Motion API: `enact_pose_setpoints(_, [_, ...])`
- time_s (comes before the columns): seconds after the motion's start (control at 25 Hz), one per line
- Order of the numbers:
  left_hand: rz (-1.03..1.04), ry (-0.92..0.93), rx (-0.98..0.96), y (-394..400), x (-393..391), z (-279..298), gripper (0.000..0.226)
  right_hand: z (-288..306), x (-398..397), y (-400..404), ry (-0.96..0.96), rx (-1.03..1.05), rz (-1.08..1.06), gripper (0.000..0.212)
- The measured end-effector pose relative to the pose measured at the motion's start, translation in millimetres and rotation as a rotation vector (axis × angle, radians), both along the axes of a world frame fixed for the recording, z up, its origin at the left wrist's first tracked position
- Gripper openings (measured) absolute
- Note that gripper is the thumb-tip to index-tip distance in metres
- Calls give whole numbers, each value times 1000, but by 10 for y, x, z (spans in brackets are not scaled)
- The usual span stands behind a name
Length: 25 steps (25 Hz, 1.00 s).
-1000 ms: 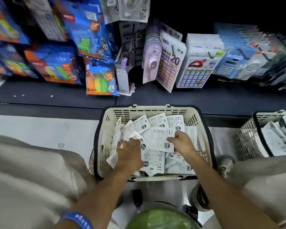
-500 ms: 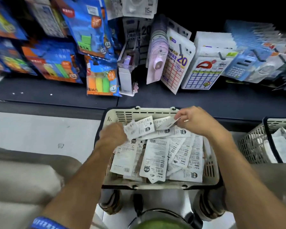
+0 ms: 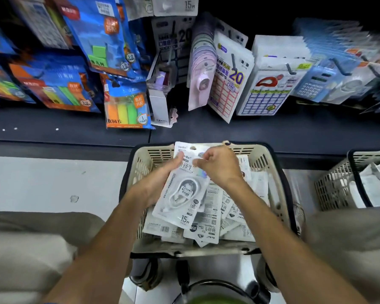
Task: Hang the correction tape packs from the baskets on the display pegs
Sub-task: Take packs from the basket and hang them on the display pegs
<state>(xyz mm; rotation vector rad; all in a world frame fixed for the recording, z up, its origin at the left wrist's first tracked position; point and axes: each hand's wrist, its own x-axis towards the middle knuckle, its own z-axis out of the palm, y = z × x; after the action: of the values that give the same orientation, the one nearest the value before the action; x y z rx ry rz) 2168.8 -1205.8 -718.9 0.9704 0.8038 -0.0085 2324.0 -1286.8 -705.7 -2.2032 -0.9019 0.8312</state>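
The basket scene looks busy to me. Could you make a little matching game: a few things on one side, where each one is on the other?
Things:
1. left hand
2. right hand
3. second basket
4. sticker sheets marked 20

Places:
A. at the right edge of the picture
B. pinching the top of the lifted pack
C. hanging on the display above the basket
D. holding the stack of packs from its left side

Pairs: 1-D, 2-B, 3-A, 4-C
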Motion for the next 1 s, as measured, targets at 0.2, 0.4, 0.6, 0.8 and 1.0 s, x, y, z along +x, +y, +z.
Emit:
enact_pose_setpoints(0.2, [262,241,433,43,-120,-245,41,-574,274,-130,389,79,-513,33])
enact_pose_setpoints(0.4, [587,491,777,311,-234,-270,50,-691,210,26,307,-117,-197,41])
enact_pose_setpoints(0.6, [459,482,950,238,-260,-390,46,-760,-368,373,157,-148,103,16])
enact_pose_setpoints(0.8, [344,527,966,218,-348,-463,53,-675,-587,471,221,-51,32,45])
enact_pose_setpoints(1.0, [304,538,917,207,-391,-528,45,-689,-376,463,12,7,394,66])
